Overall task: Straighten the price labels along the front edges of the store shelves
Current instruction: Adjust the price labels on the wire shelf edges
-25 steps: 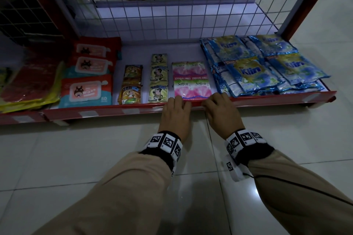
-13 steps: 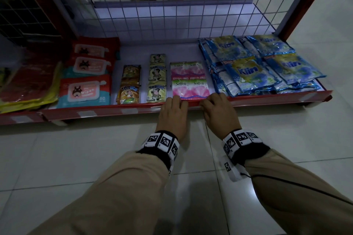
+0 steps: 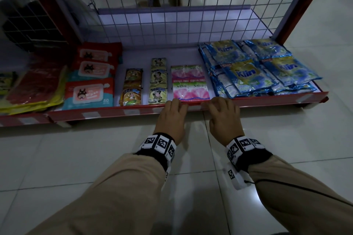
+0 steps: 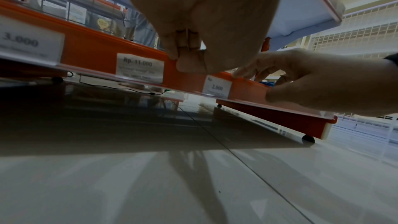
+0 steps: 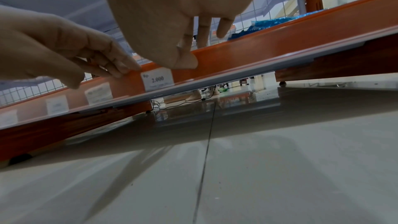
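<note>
Nearest the camera, two tan sleeves reach over the tiled floor (image 3: pixel 95 154) to the bottom shelf's red front edge (image 3: pixel 118 113). The left hand (image 3: pixel 172 118) and the right hand (image 3: pixel 224 118) sit side by side there, fingers curled over the top of the edge and thumbs against its front face, near the middle of the shelf.

The head view hides what lies between the hands. The wrist views show it: a small white price label (image 4: pixel 217 87) reading 2.000 sits in the clear strip on the front edge, between the two thumbs. The left thumb (image 4: pixel 190 65) presses the edge just left of the label; the right hand's fingertips (image 4: pixel 239 74) rest on the top of the edge just right of it. Neither hand pinches the label itself.

The left wrist view shows three labels on this edge: 3.000, Rp. 11.000 (image 4: pixel 140 67) and 2.000. The right wrist view shows more, blurred, towards the left end.

On the shelf behind the edge lie three packs of wet wipes (image 3: pixel 89 92), two columns of small sachets (image 3: pixel 157 82), one pink pack (image 3: pixel 190 83) and a pile of blue detergent sachets (image 3: pixel 257 66) at the right end. Behind stands a wire grid.
</note>
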Available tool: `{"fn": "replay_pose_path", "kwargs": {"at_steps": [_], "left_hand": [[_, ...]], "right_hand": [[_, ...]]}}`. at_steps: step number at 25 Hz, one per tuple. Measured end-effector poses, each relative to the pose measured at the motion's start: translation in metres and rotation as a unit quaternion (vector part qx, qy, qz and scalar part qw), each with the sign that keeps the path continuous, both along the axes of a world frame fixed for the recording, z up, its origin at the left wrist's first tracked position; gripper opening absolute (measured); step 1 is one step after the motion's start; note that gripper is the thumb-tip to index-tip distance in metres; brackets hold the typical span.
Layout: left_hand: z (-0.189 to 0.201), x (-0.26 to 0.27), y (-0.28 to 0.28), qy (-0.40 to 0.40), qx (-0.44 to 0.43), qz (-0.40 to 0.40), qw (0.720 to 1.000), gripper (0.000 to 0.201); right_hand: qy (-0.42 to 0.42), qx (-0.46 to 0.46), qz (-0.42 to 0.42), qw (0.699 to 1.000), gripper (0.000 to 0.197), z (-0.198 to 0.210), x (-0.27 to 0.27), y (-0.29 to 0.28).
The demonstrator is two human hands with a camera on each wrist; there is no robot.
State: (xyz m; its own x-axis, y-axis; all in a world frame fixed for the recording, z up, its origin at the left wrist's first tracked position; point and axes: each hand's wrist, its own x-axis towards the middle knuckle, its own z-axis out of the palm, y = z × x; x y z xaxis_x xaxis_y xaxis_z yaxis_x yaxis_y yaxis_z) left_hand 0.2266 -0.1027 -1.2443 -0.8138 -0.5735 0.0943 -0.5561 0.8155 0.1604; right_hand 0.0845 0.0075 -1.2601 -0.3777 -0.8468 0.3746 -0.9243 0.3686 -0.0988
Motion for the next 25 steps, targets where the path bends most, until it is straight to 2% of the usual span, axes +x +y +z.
{"fn": "replay_pose_path", "kwargs": {"at_steps": [6,11,13,16,19,23,25], "left_hand": [[0.005,0.007,0.008,-0.04,-0.024,0.004,0.999,0.068],[0.015,0.011,0.008,-0.043,-0.008,-0.01,0.999,0.062],[0.024,0.011,0.011,-0.053,-0.017,-0.012,0.998,0.056],[0.049,0.004,0.015,-0.051,-0.05,-0.024,0.997,0.045],[0.091,-0.014,0.017,0.003,-0.079,-0.03,0.996,0.045],[0.157,-0.043,0.02,0.088,-0.144,-0.046,0.985,0.039],[0.185,-0.054,0.02,0.127,-0.162,-0.053,0.977,0.043]], "right_hand": [[-0.003,0.021,0.007,1.0,0.054,0.006,0.001,0.007],[-0.049,0.074,0.054,0.995,0.051,0.015,-0.001,0.012],[-0.057,0.068,0.068,0.994,0.047,0.022,-0.005,0.015],[-0.088,0.011,0.042,0.995,0.045,0.045,-0.019,0.016],[-0.092,-0.076,0.014,0.993,0.041,0.082,-0.037,0.015],[-0.043,-0.224,0.008,0.974,0.037,0.15,-0.054,0.011],[-0.017,-0.27,0.011,0.963,0.036,0.182,-0.059,0.006]]}}
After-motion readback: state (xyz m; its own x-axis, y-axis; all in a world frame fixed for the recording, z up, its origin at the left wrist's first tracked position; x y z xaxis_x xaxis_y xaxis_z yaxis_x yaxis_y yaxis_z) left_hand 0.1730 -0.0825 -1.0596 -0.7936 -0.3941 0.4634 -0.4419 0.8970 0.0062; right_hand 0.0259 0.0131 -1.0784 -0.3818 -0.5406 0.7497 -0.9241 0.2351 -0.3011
